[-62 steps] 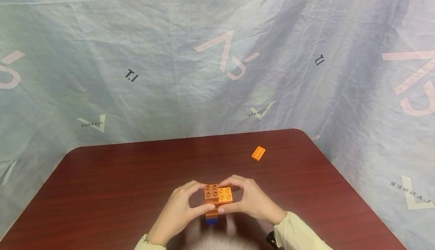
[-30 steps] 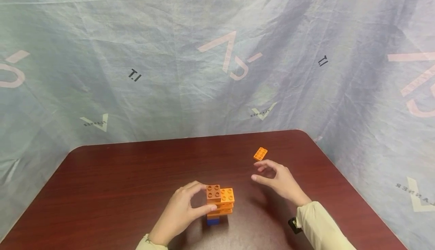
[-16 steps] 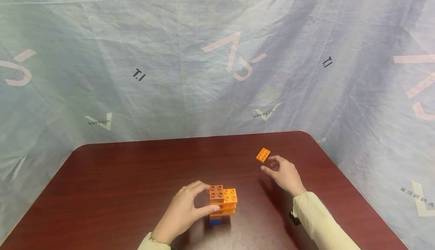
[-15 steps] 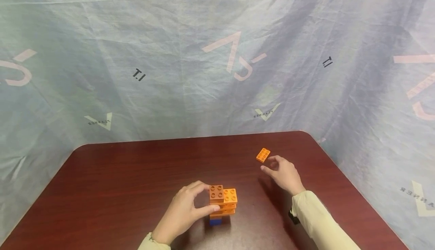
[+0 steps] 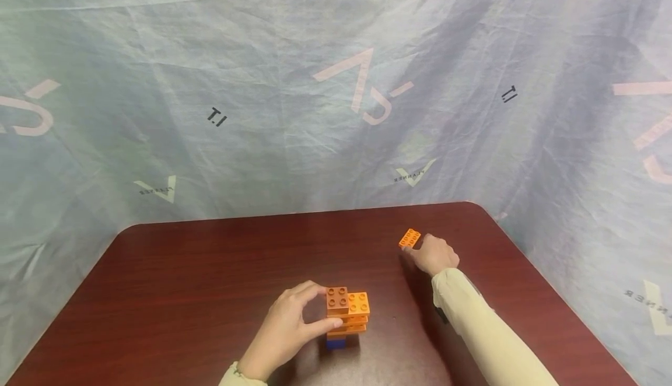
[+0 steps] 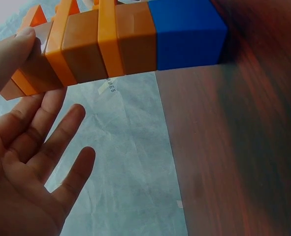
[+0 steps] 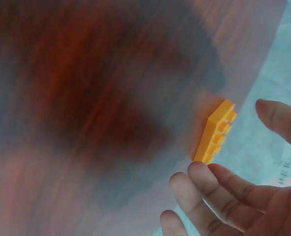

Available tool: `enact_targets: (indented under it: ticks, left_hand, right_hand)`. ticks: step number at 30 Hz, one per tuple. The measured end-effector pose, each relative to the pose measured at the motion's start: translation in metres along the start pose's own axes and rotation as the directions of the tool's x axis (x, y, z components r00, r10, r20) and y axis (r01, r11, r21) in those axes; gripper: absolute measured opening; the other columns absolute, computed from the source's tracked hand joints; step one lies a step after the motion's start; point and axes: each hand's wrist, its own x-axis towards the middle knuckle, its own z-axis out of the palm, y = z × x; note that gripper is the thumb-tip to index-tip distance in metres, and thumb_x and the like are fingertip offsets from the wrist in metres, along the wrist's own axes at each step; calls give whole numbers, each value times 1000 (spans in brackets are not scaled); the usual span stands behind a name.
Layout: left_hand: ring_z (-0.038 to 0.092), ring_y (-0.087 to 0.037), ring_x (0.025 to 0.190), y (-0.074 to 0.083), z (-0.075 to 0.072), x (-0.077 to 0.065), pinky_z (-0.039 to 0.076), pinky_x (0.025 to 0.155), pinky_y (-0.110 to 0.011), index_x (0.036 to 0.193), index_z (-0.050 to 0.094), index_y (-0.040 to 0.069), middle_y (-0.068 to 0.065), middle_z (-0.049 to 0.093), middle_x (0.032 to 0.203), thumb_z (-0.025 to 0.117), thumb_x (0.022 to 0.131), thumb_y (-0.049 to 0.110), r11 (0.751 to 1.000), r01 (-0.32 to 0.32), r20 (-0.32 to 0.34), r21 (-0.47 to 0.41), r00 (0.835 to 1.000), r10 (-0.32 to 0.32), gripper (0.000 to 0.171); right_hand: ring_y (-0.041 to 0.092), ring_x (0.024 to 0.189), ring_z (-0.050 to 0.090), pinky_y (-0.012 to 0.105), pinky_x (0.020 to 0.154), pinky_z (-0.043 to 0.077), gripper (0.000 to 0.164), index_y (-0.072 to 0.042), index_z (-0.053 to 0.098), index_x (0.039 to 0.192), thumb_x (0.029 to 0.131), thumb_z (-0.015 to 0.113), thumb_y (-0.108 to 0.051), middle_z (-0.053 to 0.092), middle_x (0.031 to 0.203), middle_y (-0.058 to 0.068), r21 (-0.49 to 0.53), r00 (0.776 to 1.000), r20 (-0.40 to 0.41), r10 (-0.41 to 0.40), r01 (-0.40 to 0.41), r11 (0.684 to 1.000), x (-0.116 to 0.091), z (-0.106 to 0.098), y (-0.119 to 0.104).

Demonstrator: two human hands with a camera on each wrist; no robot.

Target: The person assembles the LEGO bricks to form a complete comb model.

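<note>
A tower of toy building bricks [image 5: 336, 299] stands upright at the front of the table. Brown bricks alternate with thin orange bricks that jut to the right, and a blue brick [image 6: 189, 37] forms the base. My left hand [image 5: 289, 326] pinches the tower near its top between thumb and fingers; the other fingers spread free in the left wrist view. Farther back, my right hand [image 5: 434, 254] reaches toward a flat orange studded brick [image 5: 410, 238]. In the right wrist view its fingertips [image 7: 200, 173] are right at the brick's near end, and the thumb stays apart.
The dark red-brown tabletop [image 5: 220, 281] has rounded far corners. Behind and beside it hangs a grey-green fabric backdrop [image 5: 294, 112] with printed letters.
My right hand has left the tower and moved back and right, up to the flat orange brick. My left hand keeps its pinch on the tower. The head view has shifted slightly.
</note>
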Motion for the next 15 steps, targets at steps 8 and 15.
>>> enact_targets:
  ticks: [8,15]
  left_hand:
    - [63,-30,111,1,-1,1,49,94,-57,114,71,11,-1,70,119,83,83,43,1000,12,15,-10,1000,-12,46]
    - [64,-29,111,1,-1,1,50,94,-56,114,71,11,-1,70,118,81,84,45,1000,12,21,-9,1000,-12,46]
  right_hand:
    - [34,77,59,44,65,46,62,6,61,102,92,62,-55,59,81,17,-65,996,39,78,-75,995,16,6,-8]
    - [36,81,61,48,72,50,67,10,60,111,93,62,-54,61,85,18,-92,995,20,94,-91,992,24,14,-14]
